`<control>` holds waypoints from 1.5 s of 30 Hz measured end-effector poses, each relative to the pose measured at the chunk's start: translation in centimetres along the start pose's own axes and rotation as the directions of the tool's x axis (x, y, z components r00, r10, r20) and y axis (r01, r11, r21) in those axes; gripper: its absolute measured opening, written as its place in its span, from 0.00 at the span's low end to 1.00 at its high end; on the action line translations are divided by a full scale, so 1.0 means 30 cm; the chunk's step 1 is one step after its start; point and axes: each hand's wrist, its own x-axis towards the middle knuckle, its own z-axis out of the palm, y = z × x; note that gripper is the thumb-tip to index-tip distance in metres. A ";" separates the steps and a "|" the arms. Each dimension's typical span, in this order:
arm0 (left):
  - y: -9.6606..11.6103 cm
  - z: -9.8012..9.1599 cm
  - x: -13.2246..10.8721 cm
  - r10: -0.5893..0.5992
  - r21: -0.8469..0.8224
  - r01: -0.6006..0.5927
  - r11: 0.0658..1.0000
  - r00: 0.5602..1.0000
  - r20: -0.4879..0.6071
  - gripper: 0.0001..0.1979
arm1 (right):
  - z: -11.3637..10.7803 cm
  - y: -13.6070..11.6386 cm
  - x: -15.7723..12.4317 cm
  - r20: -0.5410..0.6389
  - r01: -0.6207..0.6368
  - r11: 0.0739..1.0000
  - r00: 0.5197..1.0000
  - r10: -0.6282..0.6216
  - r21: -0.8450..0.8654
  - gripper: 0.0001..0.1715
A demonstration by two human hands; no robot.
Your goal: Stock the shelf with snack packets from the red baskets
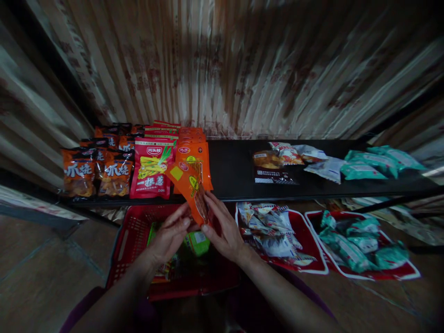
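Curtains [222,69] back the shelf [232,171]. Left hand [170,237] and right hand [225,227] share a grip on an orange packet [194,200] from both sides, likely steadying it, above the red basket [131,238].

left grip [170,236], right grip [225,227] holding orange packet [194,196]

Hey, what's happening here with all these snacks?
A person is holding an orange snack bag above a red basket. The right hand grips it, and the left hand is at its lower edge. Red bags stand at the left on the black shelf; teal bags lie at its right.
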 end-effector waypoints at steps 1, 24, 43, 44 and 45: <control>-0.001 0.002 -0.003 -0.007 0.030 0.007 1.000 1.000 0.024 0.20 | -0.006 0.003 0.000 0.033 -0.001 0.999 0.999 0.000 0.043 0.40; 0.017 0.019 0.113 0.584 0.803 -0.405 0.438 0.807 0.088 0.17 | 0.046 0.115 0.085 -0.174 -0.343 0.654 0.787 0.592 0.674 0.17; 0.059 -0.122 0.188 0.662 0.865 -0.305 0.399 0.748 -0.041 0.12 | 0.080 0.146 0.172 -0.164 -0.272 0.757 0.881 0.444 0.594 0.20; 0.060 -0.123 0.199 0.679 0.867 -0.316 0.386 0.734 -0.034 0.12 | 0.083 0.148 0.185 -0.176 -0.267 0.762 0.878 0.444 0.590 0.21; 0.060 -0.123 0.210 0.691 0.868 -0.324 0.375 0.722 -0.030 0.12 | 0.086 0.149 0.197 -0.191 -0.263 0.770 0.876 0.443 0.581 0.21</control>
